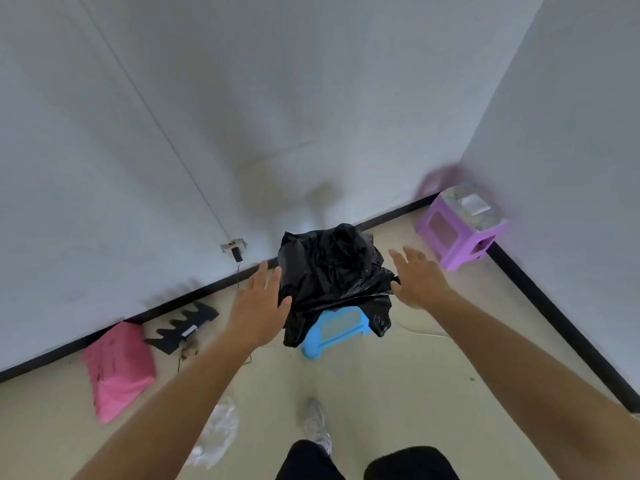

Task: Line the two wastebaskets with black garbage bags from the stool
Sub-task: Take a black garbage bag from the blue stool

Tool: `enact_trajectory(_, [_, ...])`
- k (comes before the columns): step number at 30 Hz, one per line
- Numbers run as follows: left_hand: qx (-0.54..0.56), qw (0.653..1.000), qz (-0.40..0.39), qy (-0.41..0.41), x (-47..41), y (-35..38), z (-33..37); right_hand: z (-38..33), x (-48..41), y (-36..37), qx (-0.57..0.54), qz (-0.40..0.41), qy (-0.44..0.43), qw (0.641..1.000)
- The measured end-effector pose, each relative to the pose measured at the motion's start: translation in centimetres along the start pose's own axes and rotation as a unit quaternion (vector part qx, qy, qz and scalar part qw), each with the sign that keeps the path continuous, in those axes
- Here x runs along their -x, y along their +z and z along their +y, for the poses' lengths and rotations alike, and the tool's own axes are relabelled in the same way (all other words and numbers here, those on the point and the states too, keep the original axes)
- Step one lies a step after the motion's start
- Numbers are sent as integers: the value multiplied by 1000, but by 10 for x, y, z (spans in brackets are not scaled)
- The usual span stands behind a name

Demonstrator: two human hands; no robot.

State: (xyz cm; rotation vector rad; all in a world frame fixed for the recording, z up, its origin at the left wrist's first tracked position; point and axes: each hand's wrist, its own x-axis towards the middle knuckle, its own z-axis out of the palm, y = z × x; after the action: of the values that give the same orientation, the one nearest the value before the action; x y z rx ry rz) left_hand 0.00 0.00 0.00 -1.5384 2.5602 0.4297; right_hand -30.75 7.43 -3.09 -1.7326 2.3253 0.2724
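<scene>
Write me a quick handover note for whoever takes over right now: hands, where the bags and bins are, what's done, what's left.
Left hand: open, fingers spread, at the left edge of the black bags; contact unclear.
Right hand: open, at the bags' right edge, not gripping.
Bags: a crumpled heap draped over the blue stool by the wall.
Purple stool stands in the corner to the right; pink bag lies on the floor to the left.
Wastebaskets: none in view.
Done: nothing yet that shows; no bag is lifted.
Left: take a bag, find both baskets, line each.
</scene>
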Motion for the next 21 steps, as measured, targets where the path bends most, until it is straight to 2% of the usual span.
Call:
enact_trajectory(5, [-7, 998, -68, -7, -81, 48, -21, -19, -67, 41, -56, -103, 18, 993])
enact_trajectory(8, [25, 995, -93, -27, -113, 107, -23, -27, -96, 92, -68, -150, -1, 986])
enact_trajectory(13, [5, 995, -77, -62, -146, 229, -21, -34, -137, 200, -45, -94, -58, 993])
enact_trajectory(16, [-4, 993, -72, -94, -154, 285, -20, -37, -150, 251, -71, -80, -60, 992])
enact_trajectory(18, [-21, 993, -67, -97, -159, 307, -21, -36, -156, 273, -85, -67, -56, 993])
enact_trajectory(21, [-42, 995, -16, -85, -162, 314, -26, -33, -161, 281, -97, -24, -69, 993])
